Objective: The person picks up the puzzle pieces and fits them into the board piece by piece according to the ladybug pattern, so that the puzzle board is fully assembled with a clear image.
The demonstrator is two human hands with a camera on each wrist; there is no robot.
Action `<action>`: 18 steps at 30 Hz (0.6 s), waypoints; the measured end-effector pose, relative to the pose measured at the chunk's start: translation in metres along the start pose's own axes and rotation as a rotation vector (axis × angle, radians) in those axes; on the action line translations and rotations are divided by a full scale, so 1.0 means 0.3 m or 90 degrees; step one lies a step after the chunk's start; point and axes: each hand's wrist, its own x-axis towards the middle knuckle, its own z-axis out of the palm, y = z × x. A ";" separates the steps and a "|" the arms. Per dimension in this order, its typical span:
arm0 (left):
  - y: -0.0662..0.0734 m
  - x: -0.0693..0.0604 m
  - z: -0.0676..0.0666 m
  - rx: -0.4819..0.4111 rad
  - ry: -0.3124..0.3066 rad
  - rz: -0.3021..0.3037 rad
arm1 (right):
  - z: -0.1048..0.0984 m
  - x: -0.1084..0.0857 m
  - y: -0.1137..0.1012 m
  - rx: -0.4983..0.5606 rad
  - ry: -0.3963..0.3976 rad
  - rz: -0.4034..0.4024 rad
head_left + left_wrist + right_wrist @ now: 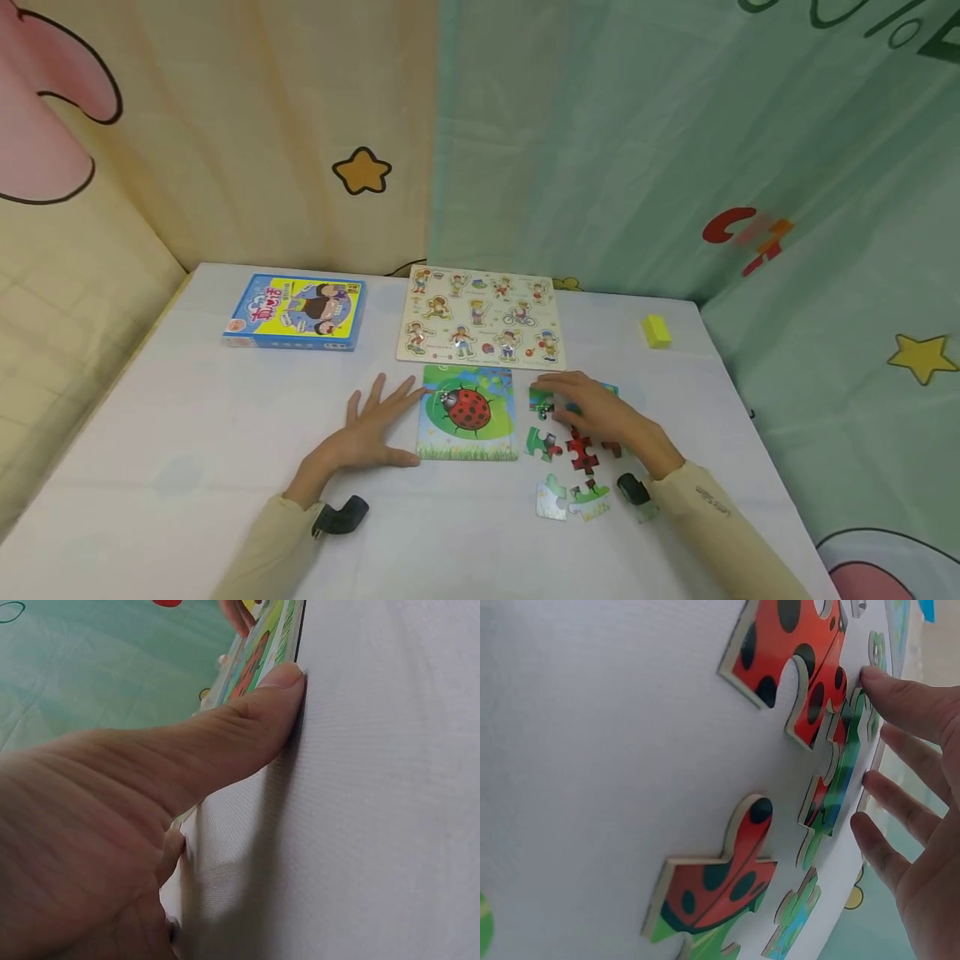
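A square ladybug picture board (467, 446) lies flat on the white table. My left hand (369, 435) is spread on the table at its left, and the thumb (277, 682) touches the board's near left edge. Loose jigsaw pieces lie to the right of the board, among them a red spotted piece (581, 452) and a pale corner piece (551, 500). Over the far pieces is my right hand (592, 406), which hides some of them. In the right wrist view its fingers are apart, with the thumb (900, 697) beside a green-edged piece (845, 769); no piece is visibly pinched.
Behind the ladybug board stands a wooden board with cartoon figures (480, 321), lying flat. A blue and yellow box (296, 312) is at the back left. At the back right sits a yellow block (656, 332). Printed curtains hang behind the table.
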 end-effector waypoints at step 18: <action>-0.003 -0.003 0.015 0.014 0.017 -0.009 | 0.008 0.025 -0.011 -0.034 0.020 -0.002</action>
